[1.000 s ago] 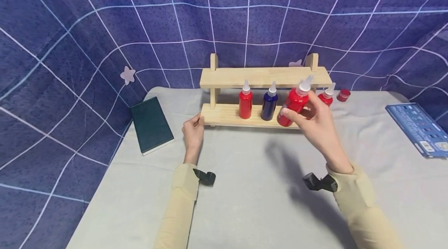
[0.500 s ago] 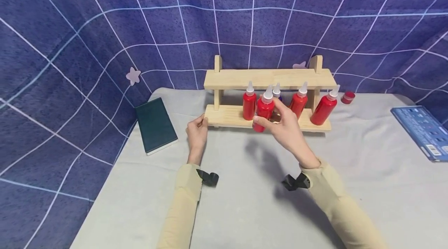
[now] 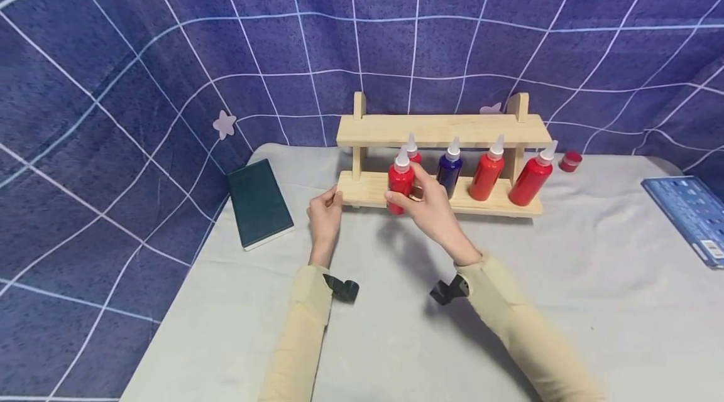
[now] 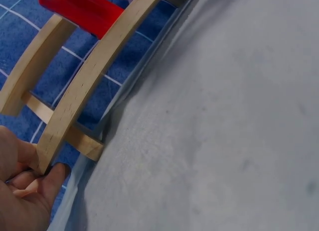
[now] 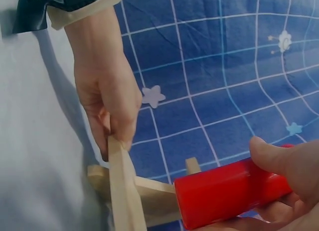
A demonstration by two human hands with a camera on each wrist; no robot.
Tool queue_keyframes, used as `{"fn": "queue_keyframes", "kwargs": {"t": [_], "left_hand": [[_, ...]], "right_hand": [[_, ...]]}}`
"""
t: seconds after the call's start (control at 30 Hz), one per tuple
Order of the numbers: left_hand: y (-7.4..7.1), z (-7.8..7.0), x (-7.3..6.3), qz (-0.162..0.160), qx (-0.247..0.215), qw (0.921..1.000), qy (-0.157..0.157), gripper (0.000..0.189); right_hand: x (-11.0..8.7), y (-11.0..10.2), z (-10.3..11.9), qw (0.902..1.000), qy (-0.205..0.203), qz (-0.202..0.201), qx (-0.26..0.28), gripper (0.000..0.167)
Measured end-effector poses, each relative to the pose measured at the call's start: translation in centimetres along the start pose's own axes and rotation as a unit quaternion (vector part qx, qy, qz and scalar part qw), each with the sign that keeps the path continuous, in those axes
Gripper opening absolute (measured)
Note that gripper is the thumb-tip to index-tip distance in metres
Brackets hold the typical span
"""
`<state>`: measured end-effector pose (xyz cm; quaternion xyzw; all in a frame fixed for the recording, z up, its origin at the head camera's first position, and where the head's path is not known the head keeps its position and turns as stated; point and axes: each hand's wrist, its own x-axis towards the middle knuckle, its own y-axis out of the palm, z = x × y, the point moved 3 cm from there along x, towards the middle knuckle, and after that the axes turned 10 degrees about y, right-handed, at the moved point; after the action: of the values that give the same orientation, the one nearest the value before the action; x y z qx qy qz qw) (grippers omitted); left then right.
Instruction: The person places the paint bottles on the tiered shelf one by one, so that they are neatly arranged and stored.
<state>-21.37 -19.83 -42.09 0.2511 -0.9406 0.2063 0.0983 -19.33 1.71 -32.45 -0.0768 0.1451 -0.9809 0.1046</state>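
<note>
My right hand (image 3: 432,207) grips a red squeeze bottle (image 3: 400,183) with a white pointed nozzle, thumb on its near side. In the head view this bottle overlaps the lower board's front edge and partly covers another red bottle (image 3: 413,156) behind it. My left hand (image 3: 325,213) pinches the left end of the small wooden two-tier shelf (image 3: 362,187); the left wrist view shows thumb and fingers around the end of the board (image 4: 75,99). Along the lower board stand a dark blue bottle (image 3: 449,173) and two more red bottles, an inner one (image 3: 487,174) and an outer one (image 3: 530,181).
A dark green book (image 3: 260,204) lies left of the shelf. Behind the right end is a small red lidded jar (image 3: 570,161), and a blue printed box (image 3: 687,217) lies at far right. A blue gridded curtain (image 3: 384,44) hangs behind the pale cloth-covered table (image 3: 384,339).
My right hand has carried the red bottle leftward, from the shelf's right part past the dark blue bottle to the left part. My left hand keeps its hold on the shelf end.
</note>
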Motion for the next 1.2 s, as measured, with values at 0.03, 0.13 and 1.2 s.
{"fn": "queue_keyframes", "kwargs": {"t": [0.03,0.13,1.2], "left_hand": [[0.0,0.0,0.0,-0.002,0.000,1.0000,0.000,0.028],[0.0,0.0,-0.1,-0.003,-0.001,1.0000,-0.001,0.028],[-0.1,0.0,-0.2,-0.007,0.018,0.9998,0.009,0.027]], "right_hand": [[0.1,0.3,0.0,1.0000,0.001,0.001,0.003,0.052],[0.7,1.4,-0.2,0.9998,-0.001,0.002,0.019,0.054],[5.4,5.7,-2.9,0.9988,0.018,-0.044,-0.014,0.058]]}}
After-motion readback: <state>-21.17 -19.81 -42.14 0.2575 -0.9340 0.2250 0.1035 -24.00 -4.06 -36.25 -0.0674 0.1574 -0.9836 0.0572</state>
